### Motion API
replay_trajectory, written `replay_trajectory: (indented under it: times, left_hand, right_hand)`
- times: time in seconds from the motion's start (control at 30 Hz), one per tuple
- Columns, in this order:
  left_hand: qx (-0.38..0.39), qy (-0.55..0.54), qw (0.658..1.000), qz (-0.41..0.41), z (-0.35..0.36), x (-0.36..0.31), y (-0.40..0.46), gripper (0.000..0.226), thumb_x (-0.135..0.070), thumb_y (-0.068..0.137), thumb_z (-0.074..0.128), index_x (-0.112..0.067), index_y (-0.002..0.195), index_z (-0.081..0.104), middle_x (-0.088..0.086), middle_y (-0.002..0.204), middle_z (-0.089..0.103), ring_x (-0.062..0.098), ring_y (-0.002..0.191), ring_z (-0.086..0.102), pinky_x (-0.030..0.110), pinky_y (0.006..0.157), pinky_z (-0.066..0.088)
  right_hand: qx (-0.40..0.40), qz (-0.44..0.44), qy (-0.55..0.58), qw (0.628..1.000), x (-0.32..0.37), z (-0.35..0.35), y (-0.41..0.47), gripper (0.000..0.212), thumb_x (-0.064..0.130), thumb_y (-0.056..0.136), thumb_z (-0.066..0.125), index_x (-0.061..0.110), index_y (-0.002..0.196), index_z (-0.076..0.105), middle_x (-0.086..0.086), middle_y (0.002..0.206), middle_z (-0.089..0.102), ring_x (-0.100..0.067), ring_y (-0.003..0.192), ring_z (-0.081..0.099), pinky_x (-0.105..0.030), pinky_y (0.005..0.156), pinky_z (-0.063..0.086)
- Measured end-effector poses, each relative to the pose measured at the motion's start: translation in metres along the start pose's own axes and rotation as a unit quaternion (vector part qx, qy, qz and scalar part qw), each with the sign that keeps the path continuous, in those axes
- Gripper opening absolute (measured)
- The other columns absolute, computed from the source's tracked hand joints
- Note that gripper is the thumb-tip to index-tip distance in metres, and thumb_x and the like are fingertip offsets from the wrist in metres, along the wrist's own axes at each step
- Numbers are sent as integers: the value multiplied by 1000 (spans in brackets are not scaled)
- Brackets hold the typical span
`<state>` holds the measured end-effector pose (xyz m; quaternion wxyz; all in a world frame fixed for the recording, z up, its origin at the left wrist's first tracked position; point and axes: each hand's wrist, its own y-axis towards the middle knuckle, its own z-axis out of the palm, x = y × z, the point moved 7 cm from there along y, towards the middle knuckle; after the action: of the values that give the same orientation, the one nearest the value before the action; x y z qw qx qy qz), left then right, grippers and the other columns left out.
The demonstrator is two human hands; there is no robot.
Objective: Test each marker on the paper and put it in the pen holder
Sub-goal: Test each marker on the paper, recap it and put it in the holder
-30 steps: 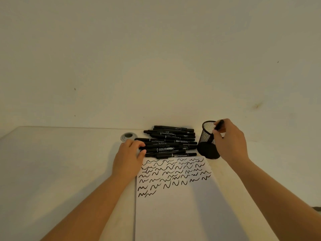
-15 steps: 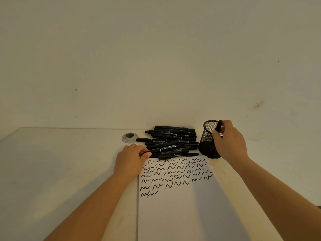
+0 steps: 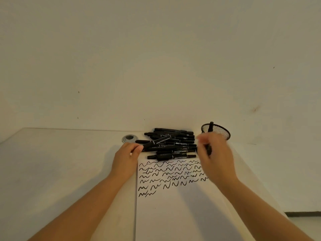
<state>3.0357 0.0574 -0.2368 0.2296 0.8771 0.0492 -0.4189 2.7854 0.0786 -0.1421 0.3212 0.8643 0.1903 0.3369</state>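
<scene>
A pile of several black markers (image 3: pixel 175 147) lies at the back of the desk, just beyond a white paper (image 3: pixel 173 214) covered with rows of black squiggles. My left hand (image 3: pixel 126 158) pinches the left end of one marker (image 3: pixel 160 141), which lies slanted across the top of the pile. A black mesh pen holder (image 3: pixel 223 132) stands at the back right with one marker (image 3: pixel 211 126) upright inside it. My right hand (image 3: pixel 214 159) is blurred in front of the holder with relaxed fingers, holds nothing, and hides the holder's lower part.
A round grey cable grommet (image 3: pixel 130 138) is set in the pale desk (image 3: pixel 60 162) left of the pile. A plain wall rises right behind the desk. The desk's right edge runs close to the paper and the holder.
My right hand let go of a marker, which now stands in the holder, and moved left toward the pile. My left hand pulled one marker up so that it slants across the pile.
</scene>
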Motion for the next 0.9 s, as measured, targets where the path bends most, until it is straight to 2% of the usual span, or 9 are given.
replay_trajectory:
  times: [0.03, 0.1, 0.17, 0.3, 0.43, 0.57, 0.67, 0.8, 0.9]
  left_hand:
    - [3, -27, 1000, 4, -3, -6, -5, 13, -24, 92, 48, -24, 87, 60, -7, 90, 52, 2, 80, 49, 6, 66, 34]
    - [19, -72, 997, 22, -8, -21, -19, 18, -20, 91, 50, -31, 79, 56, -10, 90, 50, -5, 82, 49, 0, 68, 33]
    - [51, -83, 994, 44, -10, -37, -37, 21, -20, 91, 50, -36, 77, 53, -11, 88, 53, -7, 81, 51, 0, 67, 34]
    - [127, -90, 986, 52, -12, -56, -73, 16, -26, 92, 45, -33, 82, 56, -11, 70, 62, 0, 65, 55, 8, 59, 41]
    - [185, -91, 977, 60, -12, -72, -88, 18, -26, 95, 40, -29, 83, 54, -14, 60, 60, 2, 56, 52, 13, 55, 40]
    - [200, 20, 975, 98, -11, -83, -89, 26, -34, 94, 35, -33, 69, 43, -8, 55, 45, 9, 49, 40, 26, 51, 33]
    - [247, -81, 966, 1, -3, -78, -88, 34, -28, 95, 37, -27, 63, 48, -9, 50, 41, 8, 47, 34, 24, 52, 30]
    - [327, -221, 909, -135, 10, -74, -93, 36, -30, 97, 34, -15, 67, 48, -12, 43, 33, 6, 42, 27, 17, 47, 26]
    - [414, -282, 845, -186, 7, -64, -104, 37, -39, 95, 38, -20, 66, 50, -11, 47, 31, 6, 44, 25, 14, 47, 26]
  right_hand:
    - [81, 55, 60, 993, 1, 15, -5, 13, 12, 88, 55, 25, 87, 59, 11, 79, 61, -6, 74, 54, -15, 65, 38]
    - [229, 163, 153, 947, 6, 45, -25, 11, 23, 91, 52, 31, 87, 58, 12, 75, 63, 2, 67, 57, -10, 60, 39]
    - [296, 230, 235, 897, 13, 66, -45, 8, 31, 92, 50, 31, 96, 57, 9, 75, 67, 0, 62, 59, -15, 58, 44]
    - [245, 274, 364, 856, 31, 74, -61, 16, 30, 92, 49, 22, 92, 64, 7, 60, 64, -6, 51, 53, -20, 53, 46]
    - [198, 287, 361, 865, 37, 72, -65, 25, 29, 91, 50, 17, 74, 63, 8, 51, 59, -4, 46, 49, -16, 49, 42]
    - [195, 287, 337, 875, 38, 67, -64, 33, 28, 92, 50, 16, 63, 59, 9, 42, 52, -1, 42, 43, -9, 45, 36]
    - [212, 289, 344, 868, 35, 64, -61, 31, 27, 93, 47, 7, 75, 62, 9, 42, 48, -1, 41, 41, -10, 44, 35]
    - [216, 303, 377, 848, 34, 66, -63, 29, 24, 94, 47, 5, 78, 62, 7, 43, 46, -3, 39, 40, -13, 43, 36]
    - [114, 367, 426, 819, 7, 54, -53, 29, 22, 95, 44, 10, 72, 57, 5, 41, 41, -8, 37, 35, -21, 44, 33]
